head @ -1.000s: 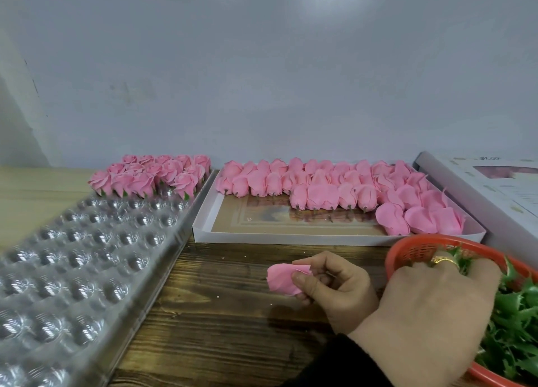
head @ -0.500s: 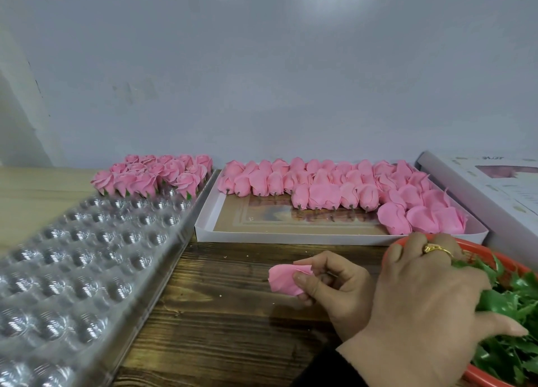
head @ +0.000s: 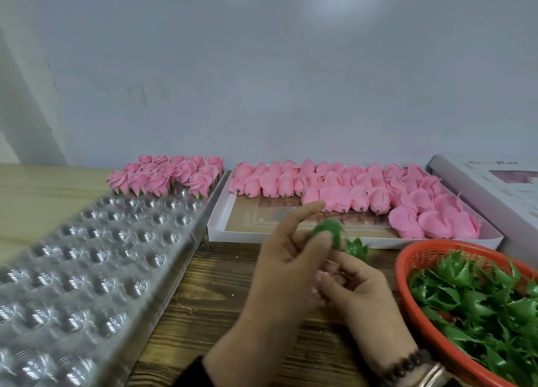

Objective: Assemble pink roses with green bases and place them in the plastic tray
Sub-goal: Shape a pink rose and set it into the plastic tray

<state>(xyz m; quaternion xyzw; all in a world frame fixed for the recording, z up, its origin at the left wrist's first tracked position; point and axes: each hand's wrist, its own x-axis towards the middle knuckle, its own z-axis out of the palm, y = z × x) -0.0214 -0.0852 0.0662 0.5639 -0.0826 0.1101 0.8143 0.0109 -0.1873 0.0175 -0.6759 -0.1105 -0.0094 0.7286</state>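
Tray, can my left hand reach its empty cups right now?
Probably yes: the tray lies open beside the left hand, nothing between, though that hand is busy pinching a green base.

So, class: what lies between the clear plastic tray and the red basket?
In the head view, bare wooden table and both hands: left hand and right hand, holding a green base.

head cam | faces forward-down | close over wooden table (head: 221, 293) | single view

Dark bead bracelet (head: 406, 367) beside a metal band (head: 433, 372), black sleeve cuff (head: 190, 372).
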